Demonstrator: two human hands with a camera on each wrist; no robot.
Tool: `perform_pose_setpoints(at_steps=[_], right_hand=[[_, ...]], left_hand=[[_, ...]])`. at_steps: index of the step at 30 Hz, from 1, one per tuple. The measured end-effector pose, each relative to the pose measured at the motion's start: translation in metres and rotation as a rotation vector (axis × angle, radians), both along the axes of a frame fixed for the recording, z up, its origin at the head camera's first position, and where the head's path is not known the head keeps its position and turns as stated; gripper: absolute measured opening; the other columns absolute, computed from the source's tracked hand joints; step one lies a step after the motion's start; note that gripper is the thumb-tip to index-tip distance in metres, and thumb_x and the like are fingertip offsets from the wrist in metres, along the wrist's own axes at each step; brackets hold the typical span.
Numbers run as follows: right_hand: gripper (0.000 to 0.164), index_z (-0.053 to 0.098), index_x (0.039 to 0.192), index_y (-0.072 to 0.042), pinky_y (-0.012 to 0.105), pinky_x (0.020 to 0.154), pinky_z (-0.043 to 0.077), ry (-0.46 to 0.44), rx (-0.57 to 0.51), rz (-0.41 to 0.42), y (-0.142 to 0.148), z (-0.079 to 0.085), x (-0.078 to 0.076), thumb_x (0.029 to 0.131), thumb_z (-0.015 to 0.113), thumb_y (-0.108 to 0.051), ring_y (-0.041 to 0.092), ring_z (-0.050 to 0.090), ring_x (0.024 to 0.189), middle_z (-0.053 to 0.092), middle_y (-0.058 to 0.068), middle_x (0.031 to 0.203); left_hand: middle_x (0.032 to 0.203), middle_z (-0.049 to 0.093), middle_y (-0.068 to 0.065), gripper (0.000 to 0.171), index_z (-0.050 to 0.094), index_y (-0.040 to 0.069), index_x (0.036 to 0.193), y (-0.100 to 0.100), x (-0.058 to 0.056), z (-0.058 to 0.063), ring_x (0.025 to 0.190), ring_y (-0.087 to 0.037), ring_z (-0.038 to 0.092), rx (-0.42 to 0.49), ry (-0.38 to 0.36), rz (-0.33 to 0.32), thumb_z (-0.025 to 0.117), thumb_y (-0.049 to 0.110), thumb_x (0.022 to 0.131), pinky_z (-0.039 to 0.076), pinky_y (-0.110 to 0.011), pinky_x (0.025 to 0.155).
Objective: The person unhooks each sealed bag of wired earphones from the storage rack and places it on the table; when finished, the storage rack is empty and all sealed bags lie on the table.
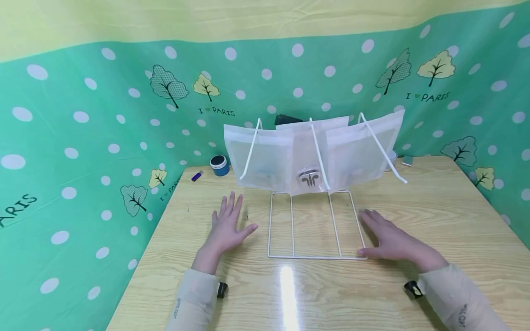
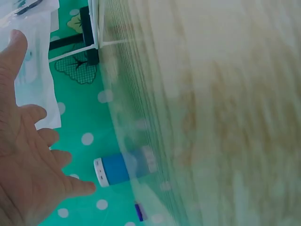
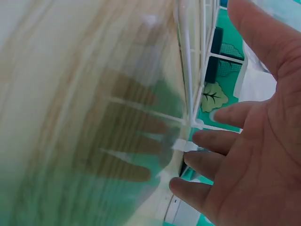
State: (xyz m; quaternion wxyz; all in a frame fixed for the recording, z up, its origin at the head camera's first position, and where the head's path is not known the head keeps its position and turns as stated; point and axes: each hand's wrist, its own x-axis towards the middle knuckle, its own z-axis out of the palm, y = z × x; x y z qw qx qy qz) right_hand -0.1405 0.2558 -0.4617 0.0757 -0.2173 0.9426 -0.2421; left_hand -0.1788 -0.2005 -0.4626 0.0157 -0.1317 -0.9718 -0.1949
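A white wire rack (image 1: 316,258) stands on the table, its flat base toward me and three long prongs rising over it. Translucent pouches hang on the prongs: a left pouch (image 1: 265,161), a middle pouch (image 1: 300,147) and a right pouch (image 1: 360,156). Inside the middle one is a small item with a dark curled mark (image 1: 309,180). My left hand (image 1: 225,232), fingers spread, is left of the base, apart from it. My right hand (image 1: 393,241) reaches to the base's right side, fingers extended. Whether its thumb touches the wire I cannot tell. Neither hand holds anything.
A blue and white cylinder with a dark top (image 1: 219,168) and a small purple stick (image 1: 196,176) lie at the back left. Behind the right pouch are a partly hidden pale cup (image 1: 392,157) and a small grey-green box (image 1: 407,161). A polka-dot curtain (image 1: 298,73) bounds the table's back.
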Motion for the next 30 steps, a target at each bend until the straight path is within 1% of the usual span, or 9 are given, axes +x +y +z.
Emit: perform_pose_setpoints(at_steps=[4, 7, 10, 14, 16, 18, 23, 26, 30], right_hand=[[0.114, 0.026, 0.149, 0.008, 0.070, 0.103, 0.025, -0.028, 0.010, 0.025, 0.001, -0.005, 0.001, 0.073, 0.076, -0.061, 0.058, 0.021, 0.135, 0.024, 0.037, 0.150], [0.116, 0.027, 0.148, 0.008, 0.069, 0.103, 0.026, -0.028, 0.025, 0.039, 0.001, -0.007, 0.001, 0.071, 0.077, -0.062, 0.058, 0.022, 0.134, 0.025, 0.036, 0.149], [0.116, 0.028, 0.148, 0.008, 0.068, 0.104, 0.026, -0.019, 0.040, 0.041, 0.002, -0.008, 0.002, 0.070, 0.077, -0.062, 0.057, 0.022, 0.135, 0.026, 0.035, 0.150], [0.113, 0.030, 0.147, 0.009, 0.067, 0.104, 0.027, -0.006, 0.052, 0.056, 0.002, -0.008, 0.002, 0.071, 0.077, -0.061, 0.056, 0.023, 0.135, 0.027, 0.034, 0.150], [0.111, 0.032, 0.146, 0.009, 0.066, 0.104, 0.028, -0.003, 0.053, 0.060, 0.001, -0.008, 0.002, 0.072, 0.078, -0.059, 0.056, 0.024, 0.135, 0.028, 0.034, 0.150], [0.109, 0.034, 0.146, 0.009, 0.066, 0.103, 0.030, -0.004, 0.053, 0.060, 0.001, -0.007, 0.002, 0.072, 0.078, -0.057, 0.056, 0.024, 0.135, 0.028, 0.034, 0.150], [0.107, 0.036, 0.146, 0.007, 0.065, 0.102, 0.032, -0.007, 0.055, 0.054, 0.000, -0.007, 0.002, 0.072, 0.079, -0.057, 0.056, 0.026, 0.134, 0.028, 0.034, 0.149], [0.106, 0.036, 0.146, 0.007, 0.065, 0.102, 0.033, -0.003, 0.055, 0.051, 0.000, -0.007, 0.002, 0.072, 0.079, -0.056, 0.056, 0.027, 0.134, 0.029, 0.034, 0.149], [0.106, 0.036, 0.146, 0.007, 0.065, 0.102, 0.033, 0.004, 0.053, 0.050, 0.000, -0.007, 0.003, 0.072, 0.080, -0.055, 0.056, 0.027, 0.134, 0.029, 0.034, 0.149]], left_hand=[[0.163, -0.004, -0.014, 0.099, 0.006, 0.018, 0.158, 0.001, -0.004, -0.001, 0.147, -0.034, -0.010, 0.041, -0.028, 0.009, 0.052, 0.070, 0.087, 0.009, -0.068, 0.110], [0.162, -0.001, -0.019, 0.098, 0.006, 0.014, 0.158, 0.001, -0.009, -0.002, 0.147, -0.038, -0.006, 0.078, -0.042, 0.022, 0.055, 0.064, 0.089, 0.012, -0.067, 0.111], [0.161, -0.001, -0.021, 0.097, 0.006, 0.009, 0.157, 0.000, -0.017, -0.001, 0.147, -0.040, -0.003, 0.134, -0.047, 0.033, 0.057, 0.058, 0.091, 0.013, -0.063, 0.112], [0.162, -0.004, -0.019, 0.095, 0.004, 0.003, 0.156, -0.001, -0.030, 0.005, 0.147, -0.037, -0.002, 0.238, -0.057, 0.053, 0.059, 0.050, 0.094, 0.011, -0.055, 0.115], [0.162, -0.003, -0.019, 0.094, 0.003, 0.002, 0.156, -0.001, -0.036, 0.010, 0.148, -0.037, -0.001, 0.299, -0.061, 0.068, 0.059, 0.048, 0.095, 0.010, -0.053, 0.116], [0.162, 0.000, -0.019, 0.093, 0.004, 0.002, 0.156, -0.001, -0.043, 0.015, 0.148, -0.036, 0.003, 0.394, -0.071, 0.095, 0.059, 0.046, 0.095, 0.011, -0.053, 0.116], [0.161, 0.012, -0.016, 0.087, 0.010, 0.007, 0.157, -0.001, -0.062, 0.028, 0.146, -0.038, 0.016, 0.662, -0.097, 0.179, 0.060, 0.042, 0.095, 0.023, -0.055, 0.113], [0.161, 0.017, -0.015, 0.084, 0.015, 0.009, 0.156, -0.002, -0.072, 0.034, 0.144, -0.038, 0.021, 0.742, -0.104, 0.206, 0.062, 0.041, 0.095, 0.028, -0.055, 0.111], [0.157, 0.027, -0.016, 0.074, 0.026, 0.006, 0.153, -0.002, -0.085, 0.035, 0.143, -0.037, 0.026, 0.821, -0.108, 0.181, 0.064, 0.032, 0.095, 0.026, -0.051, 0.113]])
